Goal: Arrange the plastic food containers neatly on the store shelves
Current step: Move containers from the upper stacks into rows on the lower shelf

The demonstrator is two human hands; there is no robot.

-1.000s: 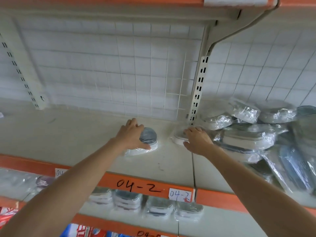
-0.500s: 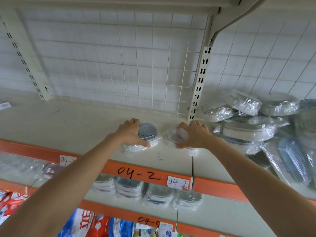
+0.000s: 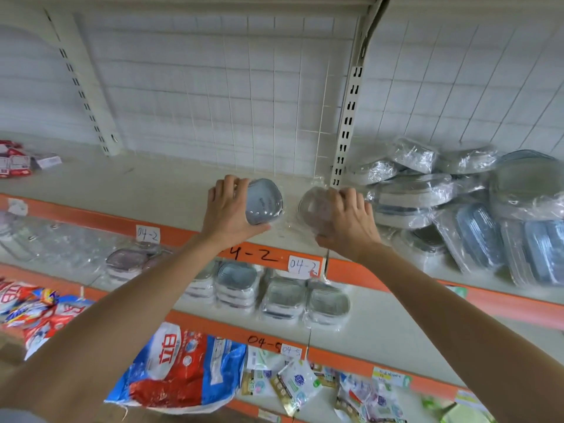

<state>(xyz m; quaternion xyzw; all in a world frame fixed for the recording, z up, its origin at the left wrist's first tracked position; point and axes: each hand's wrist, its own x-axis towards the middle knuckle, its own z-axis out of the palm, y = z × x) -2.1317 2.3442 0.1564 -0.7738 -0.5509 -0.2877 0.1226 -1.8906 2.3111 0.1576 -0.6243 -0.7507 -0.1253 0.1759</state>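
My left hand (image 3: 227, 209) grips a small wrapped container with a grey-blue lid (image 3: 264, 206), tilted so the lid faces me, near the front of the upper shelf (image 3: 152, 190). Just right of it, my right hand (image 3: 348, 219) holds a second wrapped container (image 3: 314, 209) with a clear pale lid, also tilted. The two containers sit close together with a small gap between them. A loose heap of wrapped containers (image 3: 427, 190) lies to the right on the same shelf.
A slotted upright post (image 3: 346, 126) and a wire grid back the shelf. Orange shelf edges carry "04-2" labels (image 3: 300, 265). Stacked containers (image 3: 280, 297) stand in a row on the shelf below. Detergent bags (image 3: 180, 367) and small packets lie lower down.
Both hands drew their containers toward the shelf's front edge and tipped them up. The right hand's container came out from beside the post. The camera tilted downward.
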